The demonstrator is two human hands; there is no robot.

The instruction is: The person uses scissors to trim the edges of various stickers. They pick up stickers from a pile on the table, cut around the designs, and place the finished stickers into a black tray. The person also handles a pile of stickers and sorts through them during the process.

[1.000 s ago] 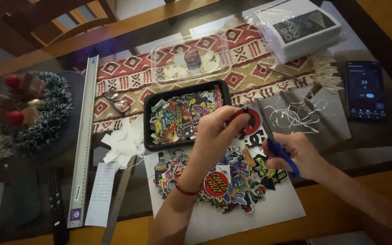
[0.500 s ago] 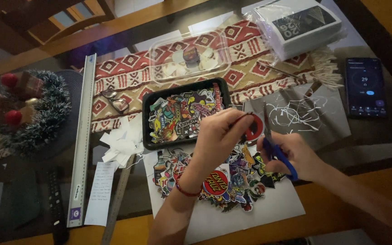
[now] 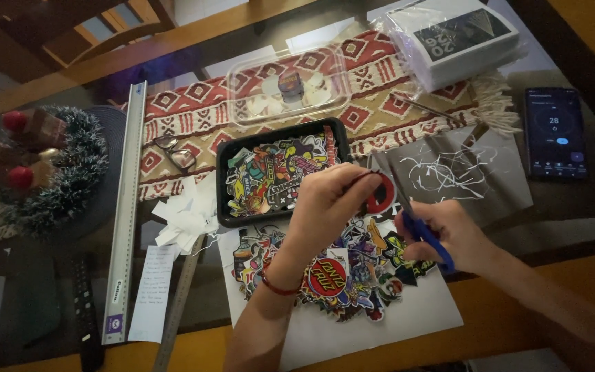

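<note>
Head view: trimming a round red sticker with blue scissors.
Left hand (image 3: 325, 207) grip pinches the sticker (image 3: 382, 194); right hand (image 3: 449, 238), at 4 o'clock, is closed on the scissors (image 3: 418, 224). Best to turn the sticker slowly, above the sticker pile (image 3: 342, 269) on the desk (image 3: 573, 269).

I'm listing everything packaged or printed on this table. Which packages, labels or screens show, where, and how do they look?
Phone: far right, flat, dark rectangle, lit screen.
Wrapped package: top right, white block, dark printed face, clear film.
Clear lidded box: top centre, on the patterned runner.
Paper slip: left of centre, narrow, white, printed lines.
</note>
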